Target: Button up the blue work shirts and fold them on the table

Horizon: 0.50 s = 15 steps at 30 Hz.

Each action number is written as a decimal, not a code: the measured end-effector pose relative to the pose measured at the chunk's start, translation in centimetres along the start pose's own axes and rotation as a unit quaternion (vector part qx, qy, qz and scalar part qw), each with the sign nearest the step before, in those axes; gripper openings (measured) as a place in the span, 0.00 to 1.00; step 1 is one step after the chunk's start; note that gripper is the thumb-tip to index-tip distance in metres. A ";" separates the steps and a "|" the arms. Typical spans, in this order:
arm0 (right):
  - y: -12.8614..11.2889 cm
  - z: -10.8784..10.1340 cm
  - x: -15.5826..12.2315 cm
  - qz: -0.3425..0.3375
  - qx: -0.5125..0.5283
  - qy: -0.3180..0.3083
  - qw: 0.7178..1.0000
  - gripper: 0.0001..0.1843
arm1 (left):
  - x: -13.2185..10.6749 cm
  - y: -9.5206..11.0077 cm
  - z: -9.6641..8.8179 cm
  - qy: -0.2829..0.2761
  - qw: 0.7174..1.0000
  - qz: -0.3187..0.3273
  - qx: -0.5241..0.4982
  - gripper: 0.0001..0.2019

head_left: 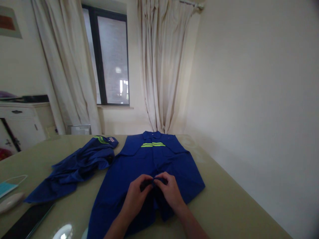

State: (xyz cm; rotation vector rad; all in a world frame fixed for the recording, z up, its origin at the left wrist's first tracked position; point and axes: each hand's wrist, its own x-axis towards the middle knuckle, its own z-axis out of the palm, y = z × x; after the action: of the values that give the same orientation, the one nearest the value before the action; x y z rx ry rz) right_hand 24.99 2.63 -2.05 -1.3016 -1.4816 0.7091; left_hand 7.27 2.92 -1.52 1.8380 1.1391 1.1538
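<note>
A blue work shirt (pixel 152 162) with yellow-green reflective stripes lies flat on the table, collar away from me. My left hand (pixel 137 192) and my right hand (pixel 168 190) meet over its front opening, low on the shirt. Both hands are closed, pinching the blue fabric at the placket between fingertips. What exactly sits between the fingers, a button or just cloth, is too small to make out.
A second blue garment (pixel 74 167) lies crumpled to the left. At the left table edge sit a light blue face mask (pixel 8 186), a pale oval object (pixel 11 201) and a dark phone (pixel 27 221). The beige table (pixel 224 199) meets a wall at right; curtains and a window behind.
</note>
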 end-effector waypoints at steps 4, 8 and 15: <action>-0.1 0.1 -0.1 0.001 0.012 -0.008 1.000 0.11 | -0.2 -0.1 0.2 0.012 0.999 0.011 0.030 0.11; -0.2 0.0 -0.1 0.003 0.029 -0.002 1.000 0.11 | -0.4 -0.6 0.4 0.038 0.997 0.025 0.055 0.10; 0.1 0.3 0.2 -0.002 0.081 -0.015 0.997 0.11 | -0.8 -0.6 0.3 0.049 0.976 0.147 0.153 0.11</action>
State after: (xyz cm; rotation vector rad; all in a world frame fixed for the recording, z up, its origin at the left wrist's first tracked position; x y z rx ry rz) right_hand 24.78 2.92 -2.15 -1.1685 -1.4200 0.8308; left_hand 7.17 2.38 -2.42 2.2674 1.1814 1.3019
